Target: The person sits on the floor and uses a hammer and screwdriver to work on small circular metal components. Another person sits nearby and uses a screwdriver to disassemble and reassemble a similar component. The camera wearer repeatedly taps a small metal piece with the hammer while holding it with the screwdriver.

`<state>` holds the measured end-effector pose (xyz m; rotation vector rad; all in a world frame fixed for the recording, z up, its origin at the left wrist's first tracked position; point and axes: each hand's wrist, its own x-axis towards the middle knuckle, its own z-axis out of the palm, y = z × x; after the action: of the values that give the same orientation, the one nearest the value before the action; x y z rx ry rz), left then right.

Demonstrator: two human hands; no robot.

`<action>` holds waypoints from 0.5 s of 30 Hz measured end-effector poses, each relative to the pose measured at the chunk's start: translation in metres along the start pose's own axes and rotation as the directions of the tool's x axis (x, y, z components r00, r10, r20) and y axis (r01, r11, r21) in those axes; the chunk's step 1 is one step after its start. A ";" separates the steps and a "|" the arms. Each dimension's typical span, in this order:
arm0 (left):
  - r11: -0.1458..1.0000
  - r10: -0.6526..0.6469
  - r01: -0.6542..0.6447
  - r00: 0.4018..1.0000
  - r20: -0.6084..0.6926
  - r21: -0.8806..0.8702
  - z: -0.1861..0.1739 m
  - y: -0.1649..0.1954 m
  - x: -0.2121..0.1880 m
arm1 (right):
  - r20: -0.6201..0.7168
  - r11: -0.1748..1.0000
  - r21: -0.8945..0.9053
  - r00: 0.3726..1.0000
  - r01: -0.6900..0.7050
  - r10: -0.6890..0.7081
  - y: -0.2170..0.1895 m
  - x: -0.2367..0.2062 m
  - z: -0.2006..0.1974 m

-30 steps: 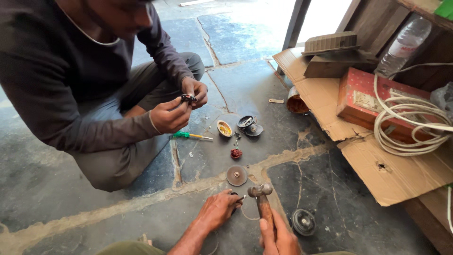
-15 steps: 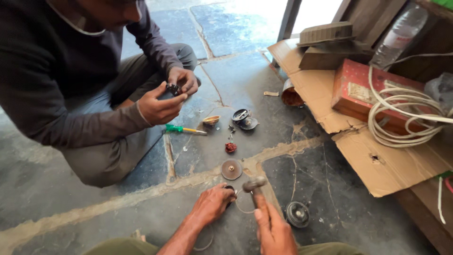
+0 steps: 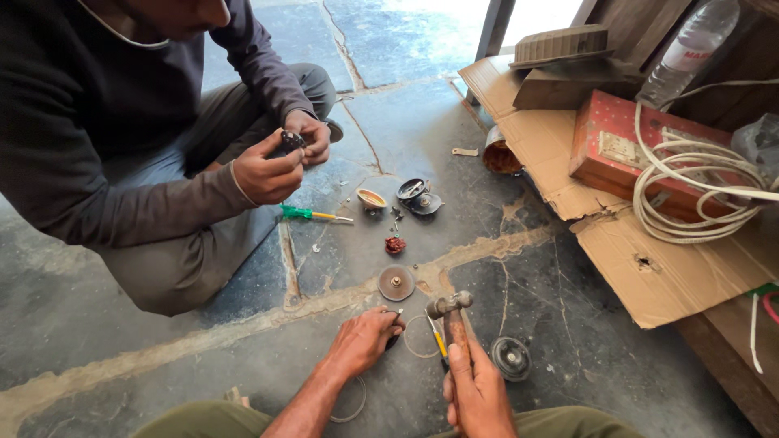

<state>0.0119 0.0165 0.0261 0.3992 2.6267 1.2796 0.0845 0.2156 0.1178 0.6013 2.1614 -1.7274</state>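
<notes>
Hammer (image 3: 452, 324) in the right hand (image 3: 479, 393): the fingers are wrapped around the wooden handle, index finger laid along it, the metal head at the far end. Its long axis runs near to far, almost straight away from the person, the head pointing at the far side and held just above the stone floor (image 3: 568, 324). Since half a second ago the hammer has swung a little more upright in the view, and its head now sits slightly nearer the round metal disc (image 3: 397, 282) lying beyond it. The left hand (image 3: 363, 339) stays pressed to the floor just left of the hammer head, fingers curled and pinching a small dark part (image 3: 395, 318) whose shape I cannot make out. A thin wire ring (image 3: 419, 337) lies between the two hands, and a dark round pulley-like piece (image 3: 512, 358) sits just right of the hammer handle. Across the floor, a second person's hands (image 3: 280, 158) hold a small dark part up, as before; a green-handled screwdriver (image 3: 312, 215) lies on the floor near them.
</notes>
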 end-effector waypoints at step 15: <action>0.991 0.084 -0.084 0.996 -0.001 0.100 0.016 -0.019 0.005 | 0.004 0.781 -0.508 0.908 0.363 -0.420 0.033 0.009 0.014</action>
<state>0.0086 0.0186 0.0010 0.5285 2.7122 1.1775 0.0930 0.2094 0.0826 0.1052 2.8246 -1.2133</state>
